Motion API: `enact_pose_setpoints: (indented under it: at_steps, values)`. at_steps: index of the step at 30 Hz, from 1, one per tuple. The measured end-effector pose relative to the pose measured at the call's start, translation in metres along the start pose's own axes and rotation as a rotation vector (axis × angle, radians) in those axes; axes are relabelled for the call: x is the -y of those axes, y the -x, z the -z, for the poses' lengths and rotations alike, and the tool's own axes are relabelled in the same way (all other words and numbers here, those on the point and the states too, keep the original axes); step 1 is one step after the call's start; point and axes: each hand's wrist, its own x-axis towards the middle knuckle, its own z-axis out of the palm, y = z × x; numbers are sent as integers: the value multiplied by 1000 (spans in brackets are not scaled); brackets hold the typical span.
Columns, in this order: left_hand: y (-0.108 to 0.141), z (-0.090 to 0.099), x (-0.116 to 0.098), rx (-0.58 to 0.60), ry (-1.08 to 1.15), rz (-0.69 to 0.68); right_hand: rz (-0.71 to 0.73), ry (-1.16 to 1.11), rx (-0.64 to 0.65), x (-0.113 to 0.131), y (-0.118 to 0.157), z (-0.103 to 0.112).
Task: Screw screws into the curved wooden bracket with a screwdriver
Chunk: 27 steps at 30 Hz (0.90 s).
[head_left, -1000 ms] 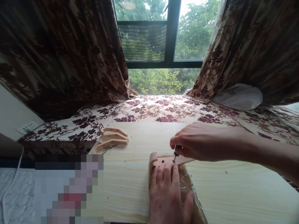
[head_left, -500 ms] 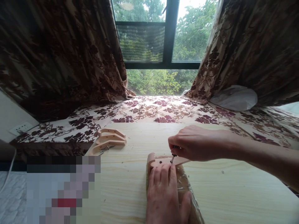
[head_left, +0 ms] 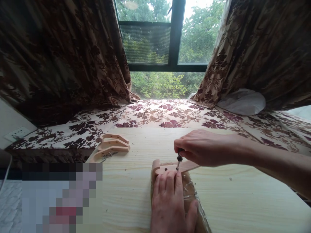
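My right hand (head_left: 194, 147) is closed round the dark handle of a screwdriver (head_left: 179, 158). The screwdriver's tip meets a hole in a light wooden piece (head_left: 161, 169), which has another dark hole to the left. That piece lies across the far end of a brown block wrapped in clear plastic (head_left: 191, 191). My left hand (head_left: 168, 200) rests flat on the wrapped block, its fingertips pressing the near edge of the wooden piece close to the tip.
Several curved wooden pieces (head_left: 114, 142) lie at the table's left edge, with metal screws (head_left: 109, 155) beside them. The pale wooden table (head_left: 243, 194) meets a flowered cloth ledge (head_left: 170, 113) below the window. A white plastic bag (head_left: 243, 102) lies on the ledge.
More of the screwdriver's dark handle shows below my right hand, whose grip has shifted slightly. My left hand stays on the block. The whole view has shifted a little.
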Motion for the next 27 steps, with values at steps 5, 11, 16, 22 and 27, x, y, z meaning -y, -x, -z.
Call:
enact_pose_setpoints:
  at_steps: [5,11,16,22,27]
  values:
    - [-1,2,-1,4,-6,2,-58,82,-10,4,2,3]
    - [1,1,-1,18,-11,20,80,68,-1,7,5,11]
    - [2,-2,1,36,-4,25,95,34,-44,0,-1,-3]
    - [2,-2,1,22,-1,14,-30,94,-85,-1,-7,-7]
    - [3,-1,4,30,-41,-26,40,48,-52,6,1,6]
